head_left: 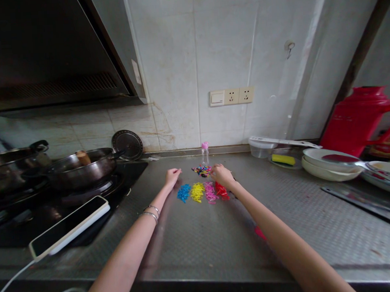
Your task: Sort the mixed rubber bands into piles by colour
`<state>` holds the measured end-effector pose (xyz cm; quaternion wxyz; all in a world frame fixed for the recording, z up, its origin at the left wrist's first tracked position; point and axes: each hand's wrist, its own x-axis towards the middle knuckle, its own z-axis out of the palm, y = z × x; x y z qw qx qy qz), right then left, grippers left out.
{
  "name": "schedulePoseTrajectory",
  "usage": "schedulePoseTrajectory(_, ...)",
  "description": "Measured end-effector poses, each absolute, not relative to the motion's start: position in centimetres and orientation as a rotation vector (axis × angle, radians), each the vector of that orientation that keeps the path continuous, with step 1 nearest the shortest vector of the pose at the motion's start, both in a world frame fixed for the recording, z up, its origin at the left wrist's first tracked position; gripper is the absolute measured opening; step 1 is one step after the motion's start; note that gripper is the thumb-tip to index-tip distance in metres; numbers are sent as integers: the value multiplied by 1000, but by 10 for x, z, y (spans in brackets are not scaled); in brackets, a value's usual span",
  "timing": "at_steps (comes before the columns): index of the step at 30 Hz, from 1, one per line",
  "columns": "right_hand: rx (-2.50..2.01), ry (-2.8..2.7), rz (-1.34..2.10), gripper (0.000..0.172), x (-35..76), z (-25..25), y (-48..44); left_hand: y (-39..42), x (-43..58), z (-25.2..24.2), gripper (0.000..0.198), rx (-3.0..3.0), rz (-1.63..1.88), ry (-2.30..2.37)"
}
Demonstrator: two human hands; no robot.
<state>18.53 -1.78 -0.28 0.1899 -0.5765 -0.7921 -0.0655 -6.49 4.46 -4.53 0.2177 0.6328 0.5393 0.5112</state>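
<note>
Small rubber-band-like pieces lie sorted by colour on the metal counter: a blue pile, a yellow pile, a pink pile and a red pile. Behind them is a mixed-colour pile. My left hand is just above and left of the blue pile, its fingertips pinched together; whatever is in them is too small to name. At the right edge of the mixed pile, my right hand has its fingers curled together. It partly covers the red pile, and its fingertips are hard to see.
A small clear bottle with a pink cap stands behind the mixed pile. Pans and a phone are on the left by the stove. On the right are bowls, a yellow sponge, a knife and a red thermos.
</note>
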Motion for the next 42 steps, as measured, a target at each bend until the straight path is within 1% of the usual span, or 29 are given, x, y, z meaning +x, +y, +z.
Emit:
schedulePoseTrajectory(13,-1501,-2214,-105,21,181,11,-26,49,-65,-48,34,1769,1417,1524)
schedulePoseTrajectory(22,-1189,-2451,-107,19,116,10,-41,40,-65,-42,34,1797,1414,1471)
schedulePoseTrajectory(28,-978,-2538,-75,20,101,4,-38,40,-65,-42,34,1794,1401,1436)
schedulePoseTrajectory(33,-1047,-2471,-63,20,133,11,-34,42,-66,-44,35,1796,1401,1474)
schedulePoseTrajectory(37,-1317,-2368,-150,24,191,17,-36,45,-65,-46,34,1792,1403,1488)
schedulePoseTrajectory(42,-1461,-2254,-217,24,262,4,-42,47,-63,-46,32,1827,1347,1475)
